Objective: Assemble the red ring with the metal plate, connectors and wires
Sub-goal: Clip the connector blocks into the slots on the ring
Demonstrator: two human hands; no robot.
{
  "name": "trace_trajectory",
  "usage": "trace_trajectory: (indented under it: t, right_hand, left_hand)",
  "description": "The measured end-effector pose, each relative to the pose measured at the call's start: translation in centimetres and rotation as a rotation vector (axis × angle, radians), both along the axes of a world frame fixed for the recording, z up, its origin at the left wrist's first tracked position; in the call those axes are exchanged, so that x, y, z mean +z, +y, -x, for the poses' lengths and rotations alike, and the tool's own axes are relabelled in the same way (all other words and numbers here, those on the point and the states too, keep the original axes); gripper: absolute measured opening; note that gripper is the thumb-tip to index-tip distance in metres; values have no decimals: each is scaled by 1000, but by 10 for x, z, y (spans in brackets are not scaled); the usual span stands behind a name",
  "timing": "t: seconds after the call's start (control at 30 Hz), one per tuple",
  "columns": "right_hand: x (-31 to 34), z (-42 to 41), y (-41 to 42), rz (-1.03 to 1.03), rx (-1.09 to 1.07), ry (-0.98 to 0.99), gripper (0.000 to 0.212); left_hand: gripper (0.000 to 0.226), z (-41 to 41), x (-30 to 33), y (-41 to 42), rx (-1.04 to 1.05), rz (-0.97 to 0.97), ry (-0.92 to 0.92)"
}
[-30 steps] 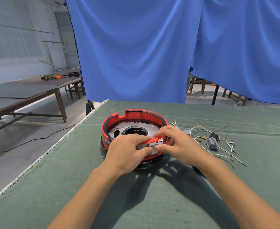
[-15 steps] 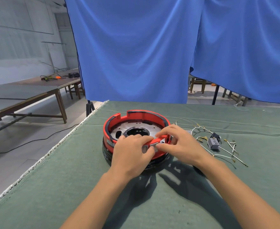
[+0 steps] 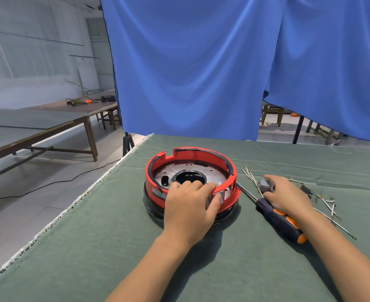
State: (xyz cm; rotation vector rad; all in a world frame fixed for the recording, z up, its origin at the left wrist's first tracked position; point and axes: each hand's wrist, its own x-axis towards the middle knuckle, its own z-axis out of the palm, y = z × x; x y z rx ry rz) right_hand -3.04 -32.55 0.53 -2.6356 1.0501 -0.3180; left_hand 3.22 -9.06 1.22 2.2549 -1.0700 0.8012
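Observation:
The red ring [image 3: 201,156] stands on the green table with the round metal plate [image 3: 212,174] inside it. My left hand [image 3: 190,203] grips the ring's near rim, its thumb pressing a small grey connector [image 3: 219,196] set in the rim. To the right, my right hand [image 3: 286,192] lies over the loose wires [image 3: 250,177], fingers curled around a grey connector block [image 3: 266,185].
A screwdriver [image 3: 282,221] with a black and orange handle lies on the green cloth [image 3: 114,247] between the ring and my right arm. More thin wires [image 3: 332,207] lie at the right. The table's left edge is near. Blue curtains hang behind.
My right hand left the ring's near rim and moved right onto the wires and the grey connector block. My left hand stayed on the rim. The screwdriver is now uncovered.

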Motion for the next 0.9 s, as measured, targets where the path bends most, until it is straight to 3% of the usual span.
trace_trajectory:
  t: [0.17,0.33,0.4,0.53,0.7,0.9]
  right_hand:
    - [-4,0,-6,-25,-9,-98,35]
    - [5,10,2,54,54,-409,20]
    - [12,12,15,85,166,-502,21]
    - [18,9,48,45,317,-507,29]
    - [17,10,65,-102,383,-655,32]
    - [13,15,72,-95,414,-693,35]
  left_hand:
    - [33,-2,-1,-4,-1,17,0]
    - [32,-1,-1,-4,-12,8,7]
    - [32,0,0,-3,-14,1,23]
    - [34,1,1,-1,-21,-10,55]
    - [40,-6,5,8,-50,-21,43]
    - [39,-10,4,14,-78,4,71]
